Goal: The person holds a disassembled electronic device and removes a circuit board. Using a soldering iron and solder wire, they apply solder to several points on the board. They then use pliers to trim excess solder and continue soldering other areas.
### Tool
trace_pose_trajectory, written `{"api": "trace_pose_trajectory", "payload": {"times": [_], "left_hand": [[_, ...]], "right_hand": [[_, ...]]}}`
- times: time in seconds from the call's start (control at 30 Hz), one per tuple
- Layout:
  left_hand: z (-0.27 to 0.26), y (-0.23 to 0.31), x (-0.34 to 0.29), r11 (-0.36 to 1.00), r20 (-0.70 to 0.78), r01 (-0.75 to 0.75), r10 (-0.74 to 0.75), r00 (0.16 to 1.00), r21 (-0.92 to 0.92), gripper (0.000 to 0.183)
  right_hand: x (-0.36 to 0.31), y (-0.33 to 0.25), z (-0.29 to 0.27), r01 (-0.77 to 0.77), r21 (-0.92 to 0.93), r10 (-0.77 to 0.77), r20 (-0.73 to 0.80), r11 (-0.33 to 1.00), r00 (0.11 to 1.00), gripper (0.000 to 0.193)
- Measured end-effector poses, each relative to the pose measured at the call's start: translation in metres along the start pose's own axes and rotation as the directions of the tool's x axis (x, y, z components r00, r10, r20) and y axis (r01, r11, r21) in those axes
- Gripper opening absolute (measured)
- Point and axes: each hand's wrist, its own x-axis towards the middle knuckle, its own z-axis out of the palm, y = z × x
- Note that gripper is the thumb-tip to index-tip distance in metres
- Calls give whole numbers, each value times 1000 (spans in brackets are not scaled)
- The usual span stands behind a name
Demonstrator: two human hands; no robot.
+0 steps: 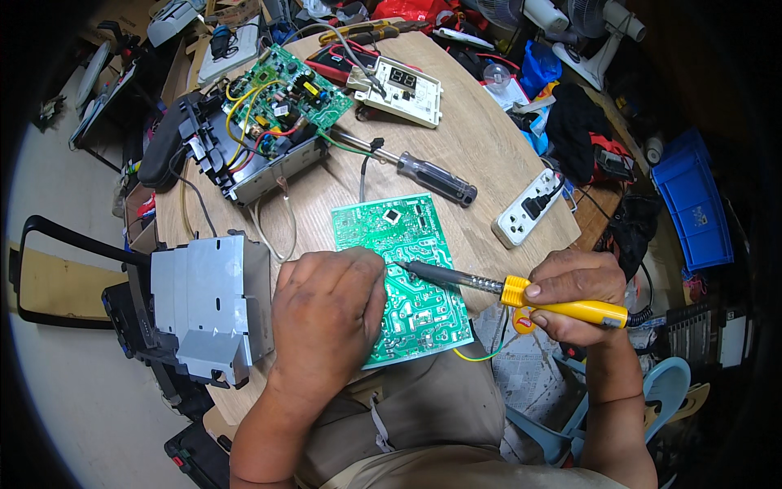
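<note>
A green circuit board (423, 314) lies with its solder side up at the near edge of the round wooden table. My right hand (578, 297) grips the yellow handle of a soldering iron (464, 279). The iron points left, its tip over the upper middle of the board, close to my left fingers. Across the board's left part rests my left hand (330, 306), back upward and fingers curled closed. Whatever those fingers hold, if anything, is hidden beneath the hand.
Beyond the board are a screwdriver (436, 178), an open unit with a second circuit board (285, 90), and a cream display panel (403, 91). A white power strip (529, 208) lies right, a bent metal cover (204, 285) left. A blue crate (696, 204) stands off the table.
</note>
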Motion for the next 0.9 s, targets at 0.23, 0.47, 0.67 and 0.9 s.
{"api": "trace_pose_trajectory", "payload": {"times": [0.23,0.47,0.67,0.9], "left_hand": [[-1,0,-1,1000,12,14,-14,1000,4,18],[-1,1,0,1000,7,12,-12,1000,2,17],[0,0,0,1000,7,6,-6,1000,8,18],[2,-1,-1,1000,-12,7,-7,1000,12,18]], "right_hand": [[1,-1,1,-16,-13,16,4,1000,1000,32],[2,-4,-1,-22,-36,22,18,999,1000,32],[2,-3,-1,-25,-41,25,14,999,1000,31],[1,-3,0,-30,-30,30,9,999,1000,31]]}}
